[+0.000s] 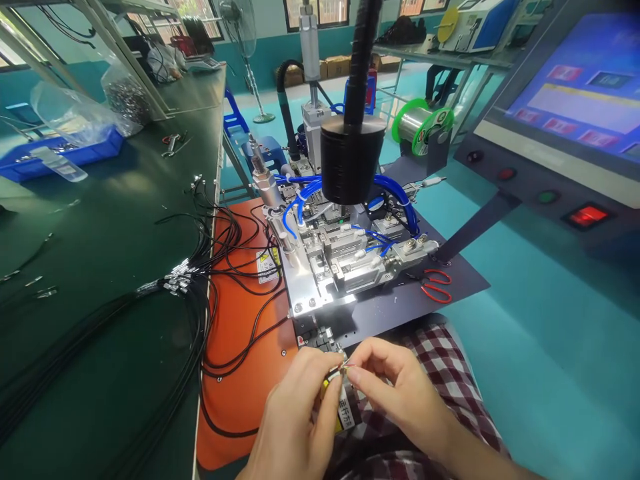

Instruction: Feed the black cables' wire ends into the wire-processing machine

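Observation:
Low in the view, in front of the machine, my two hands meet with their fingertips almost touching. My left hand (305, 407) is closed in a pinch on a black cable (233, 435), which runs in from the left. Thin coloured wires (346, 367) show at the cable's end, and my right hand (395, 383) pinches them between thumb and forefinger. Just beyond the fingers is the machine's small front fixture (323, 339). Below them a yellow and white label (346, 410) is partly covered by my left hand. The exact wire tips are too small to make out.
A bundle of black cables (187, 333) with metal connectors (180, 277) lies across the dark bench edge and orange surface (240, 400). Red-handled scissors or snips (437, 287) rest on the machine's base plate. A black lamp (353, 163) hangs overhead. A control screen (585, 87) stands right, near a solder-wire spool (423, 127).

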A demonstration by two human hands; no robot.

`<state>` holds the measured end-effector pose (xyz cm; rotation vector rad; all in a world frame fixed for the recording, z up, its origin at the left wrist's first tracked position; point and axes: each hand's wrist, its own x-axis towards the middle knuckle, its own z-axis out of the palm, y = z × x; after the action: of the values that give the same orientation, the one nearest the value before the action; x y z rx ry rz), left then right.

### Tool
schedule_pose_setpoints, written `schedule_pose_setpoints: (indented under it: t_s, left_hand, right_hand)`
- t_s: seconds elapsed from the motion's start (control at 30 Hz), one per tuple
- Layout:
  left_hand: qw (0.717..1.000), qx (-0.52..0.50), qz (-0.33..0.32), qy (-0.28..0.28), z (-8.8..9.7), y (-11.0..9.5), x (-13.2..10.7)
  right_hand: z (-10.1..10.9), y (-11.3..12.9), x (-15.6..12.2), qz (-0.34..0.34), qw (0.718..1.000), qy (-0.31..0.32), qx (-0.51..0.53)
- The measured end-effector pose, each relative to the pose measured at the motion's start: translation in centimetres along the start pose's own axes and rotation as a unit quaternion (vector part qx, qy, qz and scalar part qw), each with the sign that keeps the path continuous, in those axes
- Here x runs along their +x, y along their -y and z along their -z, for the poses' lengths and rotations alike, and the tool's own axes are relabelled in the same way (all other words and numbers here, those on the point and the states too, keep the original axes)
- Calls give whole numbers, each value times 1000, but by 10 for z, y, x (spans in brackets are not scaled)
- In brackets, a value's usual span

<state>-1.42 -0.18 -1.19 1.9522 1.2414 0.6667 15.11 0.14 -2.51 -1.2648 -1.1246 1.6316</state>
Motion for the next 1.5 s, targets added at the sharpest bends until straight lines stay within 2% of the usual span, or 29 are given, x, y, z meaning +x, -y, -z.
schedule_pose_setpoints:
  t_s: [0.17,0.33,0.43,0.5,0.63,0.7,0.9,1.17,1.33,1.5]
  left_hand:
    - [988,-130,70,45,3,-6,8]
    - [948,-269,165,32,1,-6,9]
    - [926,-311,214,21,-3,-4,8]
    - [936,-283,208,-17,-7,-1,6]
    - [978,-144,112,-106,-14,2,2]
    - [985,-115,90,-97,-15,3,1]
    - [978,-163,124,-36,-12,4,2]
    - [976,-170,131,-45,-7,-6,4]
    - [982,-149,117,-23,-8,-4,-1]
    - [978,-155,140,-11,-7,-4,-3]
  right_hand:
    - [1,2,-2,10,1000,2,-18]
    - [2,2,-3,5,999,6,-32]
    - [1,3,-4,2,999,-2,-51]
    - [-1,3,-4,8,997,-19,-78]
    - [-4,-3,-5,45,988,-51,-140]
    - [-5,-8,-6,60,985,-54,-154]
    - [3,-14,-7,94,983,-43,-152]
    - [17,5,0,18,999,18,-22]
    - [15,6,4,2,999,26,-46]
    - [20,3,9,4,998,40,-49]
